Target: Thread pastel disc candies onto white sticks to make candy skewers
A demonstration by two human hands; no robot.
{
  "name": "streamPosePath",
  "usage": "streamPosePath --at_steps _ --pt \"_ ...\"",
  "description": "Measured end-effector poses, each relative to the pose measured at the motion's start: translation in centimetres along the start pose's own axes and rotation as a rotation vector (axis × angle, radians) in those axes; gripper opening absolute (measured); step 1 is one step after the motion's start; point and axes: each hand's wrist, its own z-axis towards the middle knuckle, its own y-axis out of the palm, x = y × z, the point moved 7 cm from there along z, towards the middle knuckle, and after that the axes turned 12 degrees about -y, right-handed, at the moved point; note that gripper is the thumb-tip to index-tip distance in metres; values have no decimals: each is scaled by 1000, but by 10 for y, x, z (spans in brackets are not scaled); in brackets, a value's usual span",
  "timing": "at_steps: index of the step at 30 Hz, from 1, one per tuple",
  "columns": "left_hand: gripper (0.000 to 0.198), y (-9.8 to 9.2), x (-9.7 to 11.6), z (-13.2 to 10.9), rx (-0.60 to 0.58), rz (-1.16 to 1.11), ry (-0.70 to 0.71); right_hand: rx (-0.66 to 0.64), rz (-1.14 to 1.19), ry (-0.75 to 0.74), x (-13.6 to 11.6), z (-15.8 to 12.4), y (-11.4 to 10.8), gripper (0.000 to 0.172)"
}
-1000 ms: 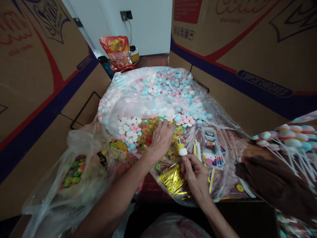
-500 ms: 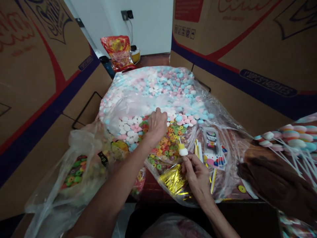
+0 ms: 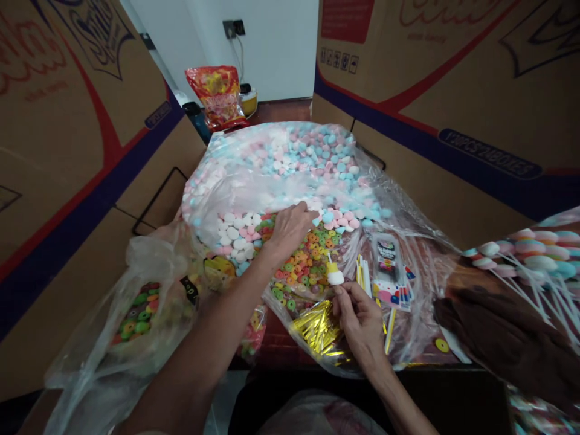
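My left hand (image 3: pixel 293 226) reaches over the candies, its fingers stretched to the right and touching the edge of the loose marshmallows (image 3: pixel 344 219). The undersides of these fingers are hidden. Pinched between thumb and fingers of my right hand (image 3: pixel 360 314) is a thin white stick; on it sit a white marshmallow (image 3: pixel 336 278) and a yellow piece, with the stick's tip poking out on top. Ring-shaped gummies (image 3: pixel 301 266) in several colours lie between my hands. Below them, close to my right hand, is a pile of gold twist ties (image 3: pixel 319 329).
Large cardboard boxes (image 3: pixel 389 130) wall both sides. A big clear bag of pastel marshmallows (image 3: pixel 290 145) fills the middle. Packaged black item (image 3: pixel 387 260), brown cloth (image 3: pixel 493 332) and finished marshmallow sticks (image 3: pixel 539 251) lie right; a gummy bag (image 3: pixel 140 314) lies left, a red packet (image 3: pixel 217 96) behind.
My left hand has shifted slightly right, and its fingers have stretched from a curled pose toward the marshmallows. My right hand stays in place with the stick.
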Motion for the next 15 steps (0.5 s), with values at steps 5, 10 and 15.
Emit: streamPosePath --at_steps 5,10,15 --pt "27 3 3 6 22 24 -63 -4 -6 3 -1 0 0 32" --pt "28 -16 -2 -14 117 -237 -154 1 -15 -17 -1 0 -1 34" --pt "33 -3 4 -47 -141 -417 -117 34 -5 -16 -2 0 -3 31"
